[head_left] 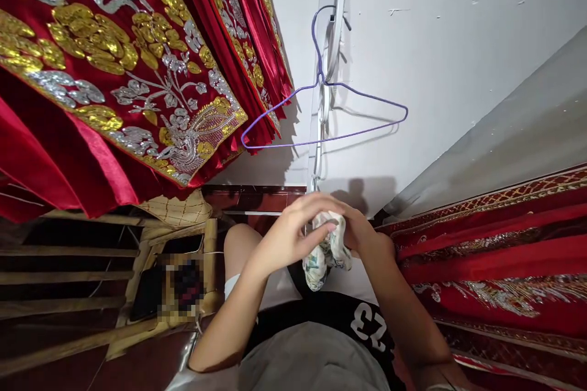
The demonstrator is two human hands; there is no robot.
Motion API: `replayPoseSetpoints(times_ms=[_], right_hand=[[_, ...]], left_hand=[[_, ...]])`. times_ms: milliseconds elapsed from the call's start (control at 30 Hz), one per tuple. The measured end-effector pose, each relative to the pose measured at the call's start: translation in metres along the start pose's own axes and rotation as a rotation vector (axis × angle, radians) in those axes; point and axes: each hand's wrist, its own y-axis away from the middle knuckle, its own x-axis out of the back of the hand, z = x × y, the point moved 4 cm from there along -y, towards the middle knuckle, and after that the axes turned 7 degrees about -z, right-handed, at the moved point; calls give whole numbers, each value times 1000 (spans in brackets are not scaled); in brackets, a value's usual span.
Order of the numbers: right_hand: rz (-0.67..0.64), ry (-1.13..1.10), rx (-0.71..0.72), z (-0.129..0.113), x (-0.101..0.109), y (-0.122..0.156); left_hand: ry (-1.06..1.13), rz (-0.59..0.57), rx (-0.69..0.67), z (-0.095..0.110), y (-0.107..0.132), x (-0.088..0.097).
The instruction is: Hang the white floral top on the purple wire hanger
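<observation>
Clutching one cloth (pixel 326 252), two hands (pixel 293 235) (pixel 363 233)

Glossy red satin drape (pixel 68 153) (metallic gold and silver embroidery), thin coated-wire hanger (pixel 367 95), soft printed cloth (pixel 328 250), matt plastered wall (pixel 458 24).

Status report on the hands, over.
Left hand and right hand both gripping bunched patterned cloth. Purple wire hanger on wall above. Red embroidered garments hang either side.

Grey shirt (pixel 312 361); black shorts (pixel 337 316) marked 23
</observation>
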Motion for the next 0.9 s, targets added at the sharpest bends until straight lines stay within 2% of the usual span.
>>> replayPoseSetpoints(times_ms=[67, 100, 200, 267, 333, 433, 500, 600, 667, 767, 900], right_hand=[[-6, 35, -50, -5, -1, 6], [-19, 85, -76, -10, -1, 9], [-151, 435, -79, -34, -4, 19], [-181, 780, 39, -56, -5, 23], [-53, 1045, 246, -81, -2, 24], [215, 1151, 528, -113, 7, 15], [315, 1128, 651, -126, 14, -2], [322, 1178, 728, -138, 24, -37], [289, 1267, 701, -140, 33, -57], [326, 1352, 632, -143, 51, -64], [439, 1368, 651, -153, 62, -41]], left_hand=[[-5, 74, 69, -14, 0, 9], [14, 43, 101, -24, -1, 10], [95, -256, 190, -52, 1, 3], [42, -397, 270, -66, 8, 4], [-100, -412, 322, -72, 15, 16], [-371, -372, 351, -70, 23, 50], [-550, -355, 412, -73, 28, 76], [-742, -297, 563, -89, 34, 115], [-789, -232, 618, -102, 35, 134], [-768, -56, 552, -108, 28, 149], [-564, 264, 375, -88, 12, 145]])
